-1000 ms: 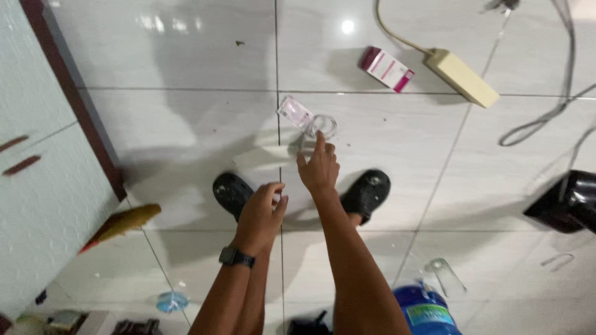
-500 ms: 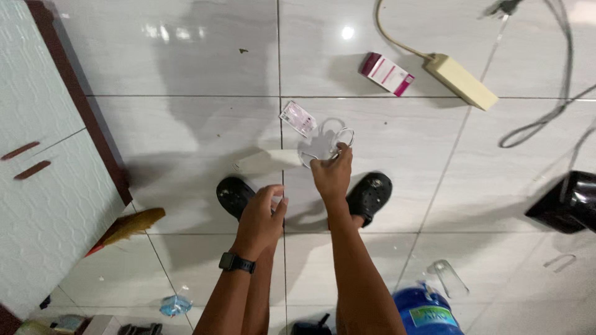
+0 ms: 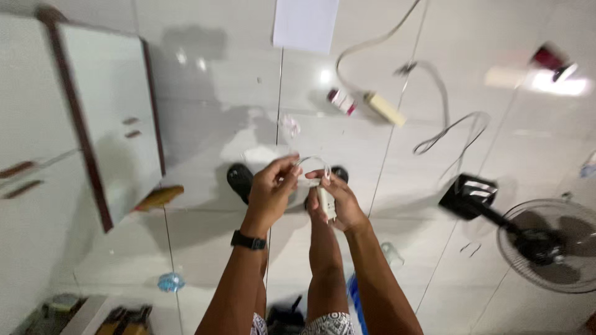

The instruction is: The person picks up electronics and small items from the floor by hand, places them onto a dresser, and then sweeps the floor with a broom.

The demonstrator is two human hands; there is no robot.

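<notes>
Both hands are raised together in front of the person, above the black shoes [image 3: 239,180]. The right hand [image 3: 338,201] is closed around a small white block-shaped item [image 3: 326,201], held upright in the palm so its top faces the other hand. The left hand [image 3: 271,192], with a dark watch [image 3: 249,240] on its wrist, pinches a thin clear loop [image 3: 310,162] that arcs between the two hands — seemingly kept taut so it can be worked against the white item.

Half a second ago the right hand was down at the floor, lifting a clear looped thing beside a small clear packet [image 3: 289,124]; now it is up by the left, and the view takes in a standing fan [image 3: 546,245] off to the right and a power strip [image 3: 385,108] beyond the hands.
</notes>
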